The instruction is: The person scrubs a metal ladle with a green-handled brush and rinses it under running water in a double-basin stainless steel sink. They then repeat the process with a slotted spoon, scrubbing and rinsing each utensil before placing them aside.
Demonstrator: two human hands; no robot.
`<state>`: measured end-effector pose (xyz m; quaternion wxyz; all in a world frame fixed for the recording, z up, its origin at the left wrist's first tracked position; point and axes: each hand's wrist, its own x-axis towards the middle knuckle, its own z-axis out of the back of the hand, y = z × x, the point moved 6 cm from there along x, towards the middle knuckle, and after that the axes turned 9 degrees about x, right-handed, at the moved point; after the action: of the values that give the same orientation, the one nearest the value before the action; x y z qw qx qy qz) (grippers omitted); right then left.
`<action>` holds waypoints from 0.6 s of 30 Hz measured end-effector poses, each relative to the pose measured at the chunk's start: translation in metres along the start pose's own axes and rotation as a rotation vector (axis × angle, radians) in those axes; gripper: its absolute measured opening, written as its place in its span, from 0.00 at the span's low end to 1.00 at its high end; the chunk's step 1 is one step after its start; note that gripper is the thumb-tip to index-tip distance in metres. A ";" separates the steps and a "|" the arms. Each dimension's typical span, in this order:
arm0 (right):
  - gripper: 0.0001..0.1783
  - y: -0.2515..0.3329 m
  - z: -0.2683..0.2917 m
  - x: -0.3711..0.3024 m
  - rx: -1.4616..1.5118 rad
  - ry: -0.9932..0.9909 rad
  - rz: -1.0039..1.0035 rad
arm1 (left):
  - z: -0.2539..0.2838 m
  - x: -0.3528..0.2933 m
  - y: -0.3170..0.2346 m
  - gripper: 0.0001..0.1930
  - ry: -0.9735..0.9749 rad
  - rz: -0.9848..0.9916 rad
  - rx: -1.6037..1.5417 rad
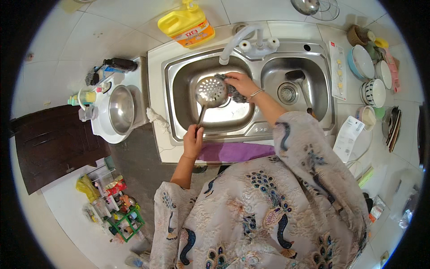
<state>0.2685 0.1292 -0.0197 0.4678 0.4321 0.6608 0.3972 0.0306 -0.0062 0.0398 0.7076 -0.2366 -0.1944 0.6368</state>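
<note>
Over the left sink basin (182,76) I hold a skimmer (211,92), a round metal head full of holes on a long handle. My left hand (193,141) is closed round the handle's near end, at the sink's front edge. At the skimmer's far right rim, my right hand (241,84) presses a dark grey scouring pad (236,95), its fingers bent over it. Part of the pad is hidden under the hand. Above the basin hangs the white faucet spout (227,53); I cannot tell whether water runs.
A black ladle or turner (296,77) leans in the right basin (273,67). Behind the sink stands a yellow detergent jug (188,27). A purple cloth (235,151) lies along the front edge. Several bowls (373,93) line the right counter; a metal basin (121,110) is at left.
</note>
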 end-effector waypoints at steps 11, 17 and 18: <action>0.20 0.072 -0.044 -0.041 -0.574 0.165 0.748 | -0.012 0.014 -0.016 0.08 0.062 0.037 0.046; 0.12 0.092 -0.063 -0.042 -0.759 0.320 0.769 | 0.006 0.029 -0.033 0.08 0.107 -0.133 0.436; 0.13 0.083 -0.080 -0.049 -0.876 0.415 0.831 | 0.005 0.036 -0.040 0.09 0.068 -0.209 0.432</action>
<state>0.2179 0.0993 0.0909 0.2701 0.3353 0.2913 0.8543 0.0641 0.0266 0.0664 0.8100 -0.0798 -0.0532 0.5786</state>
